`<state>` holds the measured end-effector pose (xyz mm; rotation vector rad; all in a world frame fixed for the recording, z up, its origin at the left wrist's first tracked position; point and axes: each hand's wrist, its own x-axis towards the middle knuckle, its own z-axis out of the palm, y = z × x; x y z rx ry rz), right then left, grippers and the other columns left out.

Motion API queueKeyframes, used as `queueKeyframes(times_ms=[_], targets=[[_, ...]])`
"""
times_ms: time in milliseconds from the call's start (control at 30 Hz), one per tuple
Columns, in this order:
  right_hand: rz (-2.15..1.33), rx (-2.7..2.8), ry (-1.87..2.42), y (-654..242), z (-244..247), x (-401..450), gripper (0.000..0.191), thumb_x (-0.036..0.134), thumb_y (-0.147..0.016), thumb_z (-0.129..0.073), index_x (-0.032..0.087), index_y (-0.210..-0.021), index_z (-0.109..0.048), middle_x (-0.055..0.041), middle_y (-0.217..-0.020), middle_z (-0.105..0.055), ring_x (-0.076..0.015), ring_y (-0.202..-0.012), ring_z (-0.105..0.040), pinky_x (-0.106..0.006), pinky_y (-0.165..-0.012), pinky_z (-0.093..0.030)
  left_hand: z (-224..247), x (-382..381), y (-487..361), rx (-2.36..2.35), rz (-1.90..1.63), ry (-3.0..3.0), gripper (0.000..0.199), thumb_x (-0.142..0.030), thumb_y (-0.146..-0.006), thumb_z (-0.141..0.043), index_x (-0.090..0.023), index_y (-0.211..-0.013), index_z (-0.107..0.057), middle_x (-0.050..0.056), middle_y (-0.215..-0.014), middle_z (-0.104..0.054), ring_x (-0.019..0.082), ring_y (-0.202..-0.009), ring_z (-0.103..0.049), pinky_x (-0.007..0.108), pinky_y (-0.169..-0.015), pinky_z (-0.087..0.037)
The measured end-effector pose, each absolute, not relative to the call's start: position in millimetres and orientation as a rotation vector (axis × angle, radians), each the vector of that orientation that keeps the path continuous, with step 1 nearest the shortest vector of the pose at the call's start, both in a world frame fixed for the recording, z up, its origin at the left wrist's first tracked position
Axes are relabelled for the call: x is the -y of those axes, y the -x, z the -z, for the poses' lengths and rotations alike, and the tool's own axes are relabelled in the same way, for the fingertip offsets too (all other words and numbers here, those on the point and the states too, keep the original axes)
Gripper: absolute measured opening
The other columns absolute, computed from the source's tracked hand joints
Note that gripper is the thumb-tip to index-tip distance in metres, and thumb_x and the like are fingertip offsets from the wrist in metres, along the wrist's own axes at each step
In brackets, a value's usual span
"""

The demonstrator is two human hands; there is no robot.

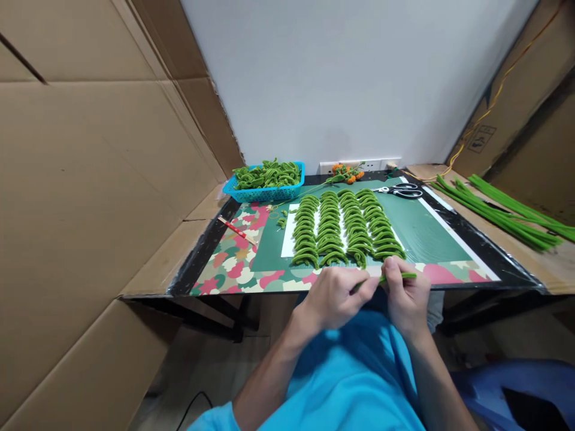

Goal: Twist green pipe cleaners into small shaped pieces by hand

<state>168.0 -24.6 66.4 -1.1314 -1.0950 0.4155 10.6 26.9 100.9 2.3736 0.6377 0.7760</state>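
Both of my hands are at the table's front edge, holding a green fuzzy stem point(408, 275) between them. My left hand point(339, 296) is closed round its left part. My right hand point(406, 296) pinches it farther right, and one end sticks out past the fingers. Just beyond my hands, several curled green fuzzy pieces point(330, 230) lie in columns on white paper point(287, 242), over a green mat point(269, 251). A blue basket point(265, 193) at the back left holds more green pieces.
Black-handled scissors point(402, 190) lie behind the columns on the right. Orange flowers point(348, 173) rest near a power strip point(327, 168) by the wall. Long green stems point(498, 215) lie at the right. A red-and-white stick point(237, 231) is on the left. Cardboard walls flank the table.
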Motion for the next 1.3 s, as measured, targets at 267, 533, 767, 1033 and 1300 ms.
queueKeyframes(times_ms=[267,533,767,1033,1300], targets=[[-0.584,1.150,1.121,-171.2,-79.7,23.0,0.053,0.058,-0.103,-0.061,0.021,-0.066,-0.052,0.0049,-0.057,-0.044,-0.0076,-0.050,-0.039,-0.021,-0.045,-0.031,-117.8,-44.2,-2.0,-0.595,-0.478,-1.863,0.060,-0.062,-0.108,-0.048,-0.015,-0.077,-0.068,-0.001,-0.071,-0.060,0.012,-0.070,-0.052,0.023,-0.064,-0.038],[-0.862,0.842,1.085,-176.4,-68.7,17.5,0.060,0.080,-0.097,-0.056,0.023,-0.078,-0.053,0.0105,-0.050,-0.030,-0.0071,-0.039,-0.027,-0.020,-0.036,-0.022,-110.2,-46.0,-3.6,-0.648,-0.480,-1.660,0.051,-0.068,-0.097,-0.067,-0.018,-0.097,-0.066,-0.008,-0.060,-0.050,0.007,-0.049,-0.041,0.021,-0.046,-0.029],[-0.884,0.787,1.069,-177.6,-67.8,15.9,0.055,0.076,-0.092,-0.067,0.024,-0.081,-0.052,0.0111,-0.055,-0.035,-0.0058,-0.039,-0.029,-0.019,-0.034,-0.022,-103.8,-50.9,-0.9,-0.632,-0.467,-1.479,0.055,-0.073,-0.093,-0.069,-0.018,-0.096,-0.061,-0.009,-0.063,-0.047,0.005,-0.046,-0.038,0.018,-0.041,-0.026],[-0.809,0.811,1.073,-176.3,-70.0,17.4,0.051,0.067,-0.091,-0.075,0.025,-0.081,-0.048,0.0121,-0.053,-0.039,-0.0062,-0.036,-0.032,-0.020,-0.033,-0.025,-100.2,-53.4,-3.2,-0.626,-0.528,-1.308,0.065,-0.081,-0.093,-0.062,-0.016,-0.099,-0.062,-0.009,-0.070,-0.041,0.003,-0.050,-0.027,0.015,-0.043,-0.020],[-0.723,0.907,1.122,-174.9,-70.0,19.5,0.047,0.065,-0.095,-0.071,0.025,-0.081,-0.050,0.0117,-0.049,-0.037,-0.0065,-0.039,-0.030,-0.021,-0.037,-0.024,-102.4,-50.1,-5.2,-0.647,-0.567,-1.243,0.067,-0.083,-0.091,-0.063,-0.016,-0.095,-0.063,-0.010,-0.068,-0.036,0.003,-0.049,-0.023,0.016,-0.043,-0.018]])
